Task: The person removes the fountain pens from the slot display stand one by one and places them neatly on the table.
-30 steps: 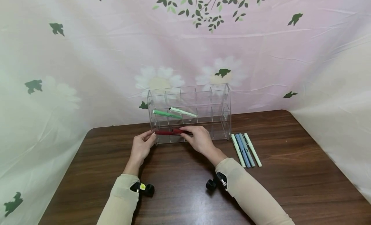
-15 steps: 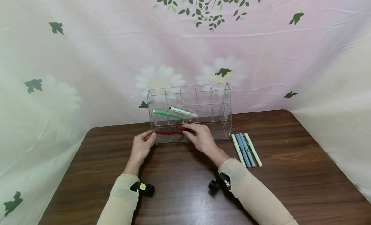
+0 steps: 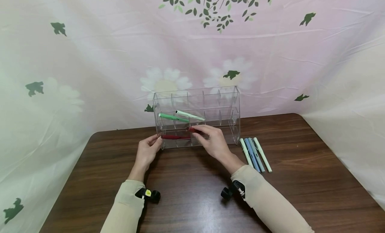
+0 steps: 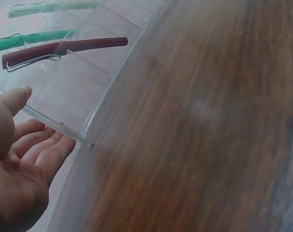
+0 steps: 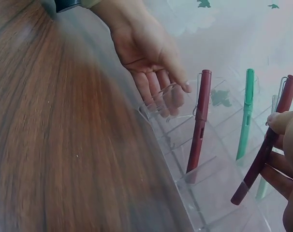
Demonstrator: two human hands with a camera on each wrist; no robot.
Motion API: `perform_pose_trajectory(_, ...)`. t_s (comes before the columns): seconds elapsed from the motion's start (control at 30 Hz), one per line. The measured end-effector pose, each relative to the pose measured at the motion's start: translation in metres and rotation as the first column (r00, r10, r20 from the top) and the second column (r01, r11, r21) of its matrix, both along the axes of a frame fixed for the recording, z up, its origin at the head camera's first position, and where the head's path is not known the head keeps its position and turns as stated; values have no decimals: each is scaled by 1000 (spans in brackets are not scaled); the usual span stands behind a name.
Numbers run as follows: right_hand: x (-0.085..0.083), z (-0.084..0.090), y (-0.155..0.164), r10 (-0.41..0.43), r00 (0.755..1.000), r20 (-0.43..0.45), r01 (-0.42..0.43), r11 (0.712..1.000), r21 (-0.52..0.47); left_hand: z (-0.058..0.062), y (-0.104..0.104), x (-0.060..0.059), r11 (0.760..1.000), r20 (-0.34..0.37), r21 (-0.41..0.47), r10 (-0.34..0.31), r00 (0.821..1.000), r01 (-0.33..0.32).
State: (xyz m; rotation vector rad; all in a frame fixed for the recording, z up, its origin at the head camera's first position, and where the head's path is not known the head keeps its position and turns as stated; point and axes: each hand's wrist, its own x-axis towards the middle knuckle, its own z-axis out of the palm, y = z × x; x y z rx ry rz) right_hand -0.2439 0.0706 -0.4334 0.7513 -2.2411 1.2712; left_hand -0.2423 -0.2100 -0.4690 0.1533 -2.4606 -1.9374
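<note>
So the right hand (image 3: 215, 143) has a dark red pen (image 5: 263, 155) pinched in its grip, right at the front of the clear rack (image 3: 197, 117), long axis running left-right across the slots. Left hand (image 3: 146, 152) is relaxed, fingers resting on the rack's left end. A second red pen (image 3: 175, 137) already lies in the bottom row.

The clear, glossy plastic tiered organiser (image 3: 197, 118) stands on a dark wood-grain desk (image 3: 186, 193) with a slight sheen; the dark red pen (image 5: 260, 154) looks matt plastic.
</note>
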Motion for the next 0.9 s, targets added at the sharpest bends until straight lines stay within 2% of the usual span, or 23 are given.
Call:
perform_pose_trajectory(0.4,6,6,15,-41,995,-87,39,999,-22,-2,0,-1,1000,-6,2,2,1000,-2)
perform_pose_trajectory(0.9,14,17,32,-44,981,-187,40,999,-25,-1,0,-1,1000,-2,19,0,1000,0)
